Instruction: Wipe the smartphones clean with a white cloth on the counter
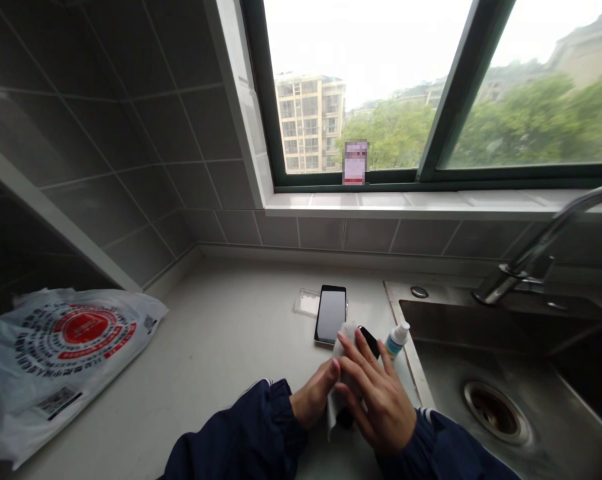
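Observation:
My left hand grips a dark flat object that looks like a phone, mostly covered by my hands. A crumpled white wipe lies over it. My right hand presses the wipe onto the dark object from above, its fingers stretched over it. Just beyond my hands, a phone with a pale grey screen lies face up on the counter. Its left edge overlaps a clear phone case. A small white-capped spray bottle with a blue label stands close to my right fingertips.
The white counter runs up to a tiled wall and window. At right is a steel sink with a chrome faucet arching over it. A white plastic bag with red and black print lies at far left.

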{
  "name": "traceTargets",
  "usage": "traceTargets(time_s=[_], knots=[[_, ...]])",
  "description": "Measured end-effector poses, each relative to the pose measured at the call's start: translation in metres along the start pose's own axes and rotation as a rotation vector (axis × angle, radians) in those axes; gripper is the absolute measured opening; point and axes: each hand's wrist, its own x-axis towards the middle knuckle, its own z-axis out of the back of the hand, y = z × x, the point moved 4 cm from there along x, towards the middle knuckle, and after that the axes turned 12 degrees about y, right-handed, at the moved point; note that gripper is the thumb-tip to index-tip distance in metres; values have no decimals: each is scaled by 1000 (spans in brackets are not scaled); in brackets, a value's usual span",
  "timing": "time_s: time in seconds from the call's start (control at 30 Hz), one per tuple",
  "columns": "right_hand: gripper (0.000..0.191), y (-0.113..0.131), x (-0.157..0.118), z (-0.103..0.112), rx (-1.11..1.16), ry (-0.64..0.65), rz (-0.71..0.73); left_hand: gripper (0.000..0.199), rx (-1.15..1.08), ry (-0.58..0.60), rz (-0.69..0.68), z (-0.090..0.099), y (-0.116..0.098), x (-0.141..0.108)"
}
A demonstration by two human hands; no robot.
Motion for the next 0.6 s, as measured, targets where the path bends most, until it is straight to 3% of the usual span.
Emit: traceTargets(time_s=[0.23, 0.6], knots=[[38, -8, -3, -2, 38, -40, -83, 64, -14, 8, 1, -3, -5, 1], [52, 16, -3, -6, 10, 5, 0, 61, -118, -95, 18, 9, 13, -3]])
